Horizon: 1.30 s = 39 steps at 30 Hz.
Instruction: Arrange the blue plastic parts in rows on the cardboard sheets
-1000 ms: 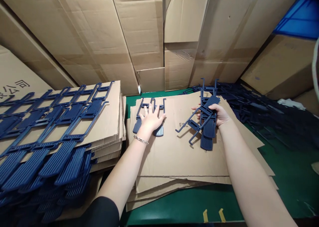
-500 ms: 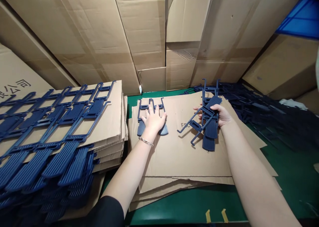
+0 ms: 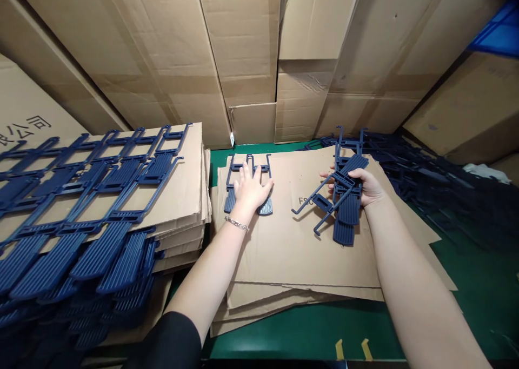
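My left hand (image 3: 252,189) lies with fingers spread over two dark blue plastic frames with ribbed paddles (image 3: 265,206), side by side on a cardboard sheet (image 3: 300,255). The hand covers their middles. Over the right part of that sheet, my right hand (image 3: 367,186) grips several more of these plastic frames (image 3: 346,209), bunched together and pointing different ways. Its thumb lies on top, and some fingers show behind the bunch.
To the left, stacked cardboard sheets (image 3: 188,196) carry rows of blue plastic frames (image 3: 101,245). A dark heap of similar pieces (image 3: 430,180) covers the green table (image 3: 284,336) at the right. Large cardboard boxes (image 3: 154,50) wall off the back. Two yellow tape marks (image 3: 366,349) are near the front edge.
The view has shifted slightly. My left hand stays spread on the two frames, and my right hand keeps its hold on the bunch with almost no movement.
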Each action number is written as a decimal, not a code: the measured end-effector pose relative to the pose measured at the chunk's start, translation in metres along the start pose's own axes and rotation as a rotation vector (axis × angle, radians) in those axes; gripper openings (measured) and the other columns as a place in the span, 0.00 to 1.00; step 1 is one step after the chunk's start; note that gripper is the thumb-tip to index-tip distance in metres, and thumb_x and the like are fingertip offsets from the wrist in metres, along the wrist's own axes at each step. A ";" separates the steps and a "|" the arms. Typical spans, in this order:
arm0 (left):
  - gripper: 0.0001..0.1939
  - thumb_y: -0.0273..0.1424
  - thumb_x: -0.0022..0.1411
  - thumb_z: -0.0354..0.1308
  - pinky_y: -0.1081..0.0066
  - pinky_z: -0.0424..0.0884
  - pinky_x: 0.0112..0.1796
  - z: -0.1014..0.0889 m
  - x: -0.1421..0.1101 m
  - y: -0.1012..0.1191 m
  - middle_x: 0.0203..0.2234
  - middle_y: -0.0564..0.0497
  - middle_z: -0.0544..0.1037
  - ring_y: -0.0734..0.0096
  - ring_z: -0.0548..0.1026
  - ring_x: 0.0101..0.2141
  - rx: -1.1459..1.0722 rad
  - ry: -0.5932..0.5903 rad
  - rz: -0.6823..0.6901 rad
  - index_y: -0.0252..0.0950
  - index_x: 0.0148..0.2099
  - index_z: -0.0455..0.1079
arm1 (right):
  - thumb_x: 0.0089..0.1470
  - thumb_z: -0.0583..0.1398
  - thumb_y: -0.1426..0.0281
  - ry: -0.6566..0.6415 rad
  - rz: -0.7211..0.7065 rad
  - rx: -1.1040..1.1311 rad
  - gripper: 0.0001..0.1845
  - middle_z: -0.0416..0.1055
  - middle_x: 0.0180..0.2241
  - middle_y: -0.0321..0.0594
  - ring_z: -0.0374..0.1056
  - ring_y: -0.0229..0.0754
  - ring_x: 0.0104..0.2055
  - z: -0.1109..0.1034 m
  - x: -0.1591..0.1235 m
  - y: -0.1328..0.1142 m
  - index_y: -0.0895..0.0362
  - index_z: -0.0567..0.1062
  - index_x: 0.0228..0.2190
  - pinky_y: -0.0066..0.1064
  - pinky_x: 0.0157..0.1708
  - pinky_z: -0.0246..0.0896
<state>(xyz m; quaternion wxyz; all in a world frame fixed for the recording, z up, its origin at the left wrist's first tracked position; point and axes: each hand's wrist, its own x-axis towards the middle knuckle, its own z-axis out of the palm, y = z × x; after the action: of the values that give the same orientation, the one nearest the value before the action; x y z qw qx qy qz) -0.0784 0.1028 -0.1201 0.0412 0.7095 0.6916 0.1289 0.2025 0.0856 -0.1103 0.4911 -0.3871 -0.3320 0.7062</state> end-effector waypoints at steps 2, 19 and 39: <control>0.35 0.52 0.60 0.36 0.49 0.47 0.55 0.000 0.001 -0.001 0.63 0.42 0.37 0.54 0.39 0.61 -0.002 0.003 0.007 0.41 0.64 0.47 | 0.36 0.53 0.70 0.006 0.000 0.007 0.24 0.70 0.41 0.45 0.69 0.43 0.28 0.001 0.000 0.000 0.57 0.66 0.40 0.39 0.30 0.66; 0.30 0.48 0.59 0.46 0.67 0.63 0.48 -0.025 -0.038 0.100 0.52 0.47 0.64 0.64 0.64 0.50 -0.288 -0.035 0.577 0.37 0.58 0.55 | 0.42 0.55 0.73 0.046 0.067 -0.018 0.14 0.73 0.30 0.46 0.70 0.49 0.35 -0.008 0.014 0.005 0.60 0.69 0.35 0.45 0.37 0.68; 0.22 0.33 0.52 0.51 0.65 0.68 0.30 -0.023 -0.011 0.142 0.35 0.43 0.73 0.55 0.73 0.34 -0.126 -0.116 0.524 0.34 0.50 0.62 | 0.43 0.54 0.66 0.027 -0.127 -0.029 0.16 0.72 0.29 0.43 0.70 0.50 0.36 -0.023 0.019 0.000 0.58 0.69 0.36 0.45 0.36 0.68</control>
<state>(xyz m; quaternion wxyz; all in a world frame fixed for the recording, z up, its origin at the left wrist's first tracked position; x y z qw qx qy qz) 0.0537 0.0835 -0.0659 0.0899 0.8664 0.4716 0.1369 0.2191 0.1056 -0.1254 0.5337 -0.3819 -0.3593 0.6635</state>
